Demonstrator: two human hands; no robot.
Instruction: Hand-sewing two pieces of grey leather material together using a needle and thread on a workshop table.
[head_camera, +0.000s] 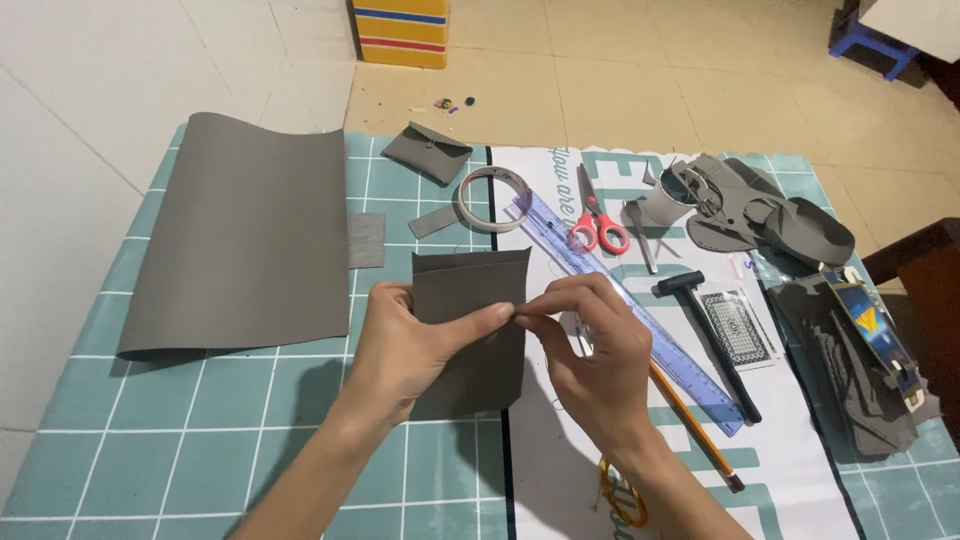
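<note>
**Grey leather piece pinched at its right edge**

The grey leather piece (470, 300) is a flat, matte, roughly rectangular cut, taller than wide, with small notched corners at the top and a fold line running across just below its upper edge. It lies near the middle of the counter (250, 440), straddling the line where the teal grid mat meets the white printed sheet (560, 450).

My left hand (410, 350) comes in from the near edge and rests on the piece from its left side, thumb stretched across the face toward the right edge, fingers curled behind the left edge, grasping it. My right hand (590, 350) comes in from the near right, wrist bent, with thumb and forefinger pinched together on the piece's right edge, touching the tip of my left thumb; I cannot tell whether something small sits between them.

Toward the far left corner lies a large grey sheet (240, 240), its far end curling up. Just right of my right hand a blue ruler (630, 300) runs diagonally, with red-handled scissors (597, 225) and a tape roll (493, 198) beyond it.
</note>
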